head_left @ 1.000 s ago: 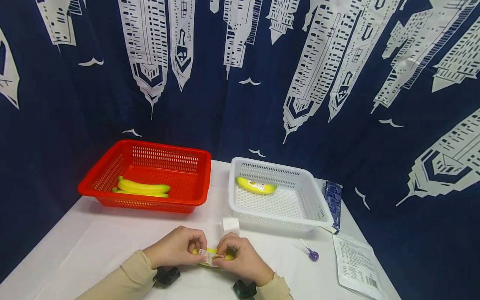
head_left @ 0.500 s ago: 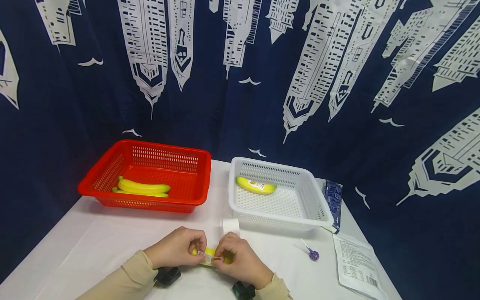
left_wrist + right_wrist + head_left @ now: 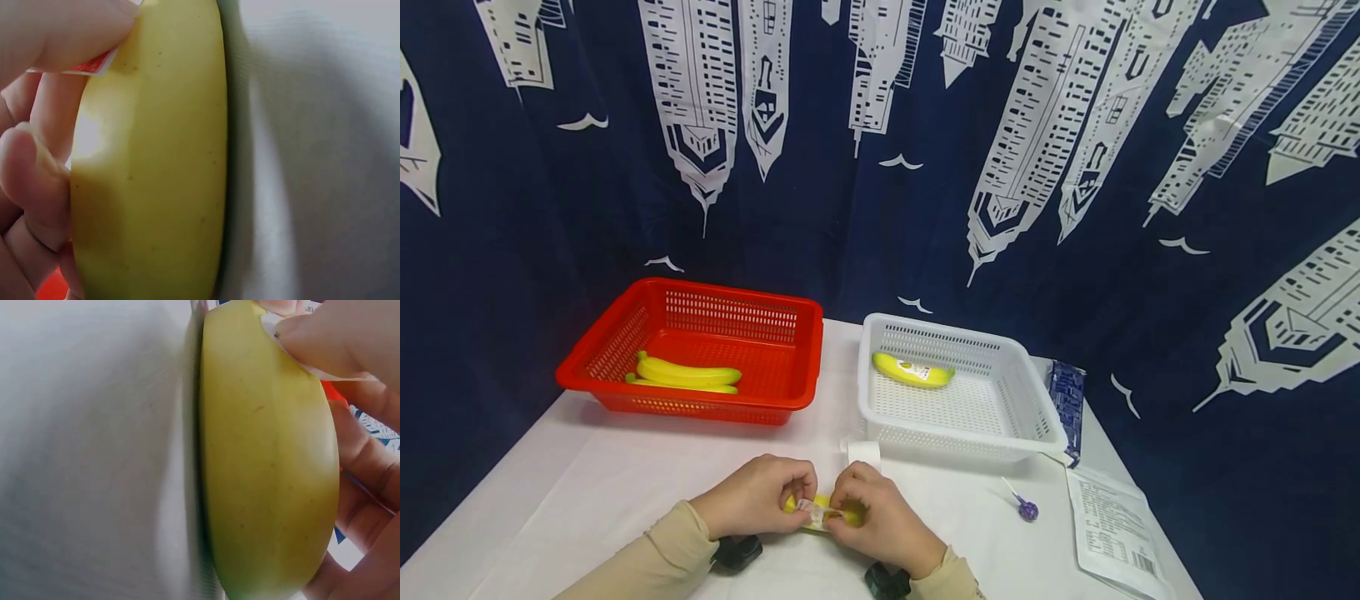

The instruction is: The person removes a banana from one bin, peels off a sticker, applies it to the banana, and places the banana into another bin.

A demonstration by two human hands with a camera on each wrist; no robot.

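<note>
1. What's changed: not the hands, really. The left hand (image 3: 763, 496) and right hand (image 3: 876, 508) are pretty much where they were a second ago. It's the small white printed sticker (image 3: 812, 510) – its face showed broader then, and now it's a thinner, shinier strip, so I'd guess it got tilted or creased.

2. What that means for the work: my read is it's still at the fiddly sticker stage, nothing laid flat. Can't tell whether any of that white strip is backing. For comparison, the curved yellow banana with a flat printed label (image 3: 936, 379) in the white plastic mesh basket (image 3: 958, 442) looks finished.

3. Both hands are pinching the sticker, one at each end, thumbs on the near side. The left wrist view has a red-and-white corner poking out under the thumb.

4. The smooth, speckled yellow banana (image 3: 150, 150) lies sideways between the hands and under the sticker, toward the near edge of the white-covered desk (image 3: 625, 475). Some fingers curl behind it – can't tell if they touch.

5. Two plain yellow bananas (image 3: 688, 372) sit in the red plastic mesh basket (image 3: 775, 410) by the desk's far left corner, no labels visible.
</note>
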